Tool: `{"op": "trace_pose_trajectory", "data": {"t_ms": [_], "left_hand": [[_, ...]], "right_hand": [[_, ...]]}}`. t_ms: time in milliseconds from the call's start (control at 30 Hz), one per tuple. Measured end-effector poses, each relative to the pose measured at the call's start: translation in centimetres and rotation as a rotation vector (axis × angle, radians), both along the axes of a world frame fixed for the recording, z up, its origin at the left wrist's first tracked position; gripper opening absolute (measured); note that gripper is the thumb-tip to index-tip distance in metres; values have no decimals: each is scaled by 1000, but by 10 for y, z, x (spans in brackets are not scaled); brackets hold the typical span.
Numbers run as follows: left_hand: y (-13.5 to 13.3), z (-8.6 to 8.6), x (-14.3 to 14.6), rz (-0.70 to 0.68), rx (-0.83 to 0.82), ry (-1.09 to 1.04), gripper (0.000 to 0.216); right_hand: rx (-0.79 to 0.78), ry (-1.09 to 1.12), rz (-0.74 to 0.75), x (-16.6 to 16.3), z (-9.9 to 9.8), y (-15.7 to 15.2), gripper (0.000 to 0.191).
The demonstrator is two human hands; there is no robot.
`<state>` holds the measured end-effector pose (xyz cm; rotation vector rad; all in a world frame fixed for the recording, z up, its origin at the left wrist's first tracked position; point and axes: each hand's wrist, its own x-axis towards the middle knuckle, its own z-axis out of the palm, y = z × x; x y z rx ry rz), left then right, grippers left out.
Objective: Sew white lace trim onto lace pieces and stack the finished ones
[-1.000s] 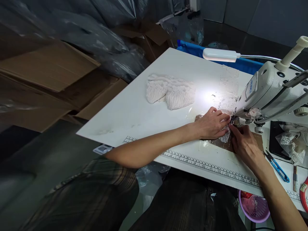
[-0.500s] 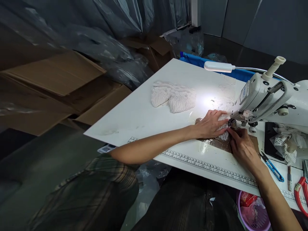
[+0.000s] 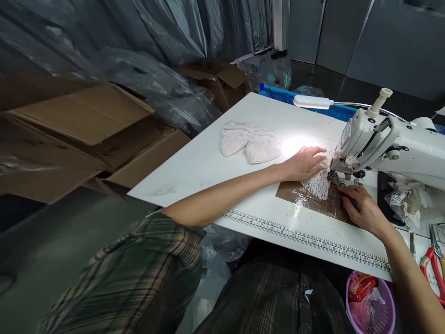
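White lace fabric (image 3: 318, 184) lies under the needle area of a white sewing machine (image 3: 361, 134), its free end fanned toward me. My left hand (image 3: 304, 163) rests flat on the lace, left of the presser foot (image 3: 333, 177), fingers stretched out. To the right of the foot, my right hand (image 3: 363, 208) lies on the brown plate (image 3: 295, 194), index finger extended and thumb apart, with nothing visible in it. A second, gathered white lace piece (image 3: 252, 141) lies farther left on the white table (image 3: 187, 176).
A lit lamp (image 3: 313, 101) hangs over the work. Right of the machine are lace scraps (image 3: 410, 199) and red-handled scissors (image 3: 433, 269). A printed ruler (image 3: 295, 235) runs along the front edge. Below stands a purple basket (image 3: 389, 306); cardboard boxes (image 3: 83, 111) are at left.
My right hand has moved away from the presser foot, rightward. My left hand has slid slightly back from it, and more of the lace shows. The blue thread snips are no longer visible.
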<state>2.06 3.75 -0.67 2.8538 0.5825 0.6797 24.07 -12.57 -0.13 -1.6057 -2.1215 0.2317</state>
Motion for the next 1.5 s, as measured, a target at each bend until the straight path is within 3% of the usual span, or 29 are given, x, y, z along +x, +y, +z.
{"op": "trace_pose_trajectory", "data": {"t_ms": [100,200,500,600,700,833,967,1200,1500], "left_hand": [[-19,-1,-8,-237,-31,-8,29],[-30,-2,-13,-336,-76,16,22],[-39,-5,-15,-222,-124,-3,22],[-41,-6,-15,-206,-97,-44,23],[-41,-8,-14,-221,-48,-49,25],[-40,-9,-14,-232,-68,-138,24],[-41,-7,-16,-254,-149,-270,29],[-41,-11,-15,-331,-48,-168,27],[-43,-11,-14,-300,60,-27,31]], "right_hand": [[-13,12,-6,-1,0,2,34],[-13,30,12,-5,1,4,33],[-50,109,138,-26,6,11,35],[-11,149,103,-34,1,14,22],[43,162,41,-37,-3,15,23],[84,77,-21,-35,-7,9,26],[81,-97,62,-32,-10,4,35],[74,-82,135,-33,-9,0,32],[64,-47,177,-32,-8,-2,32]]}}
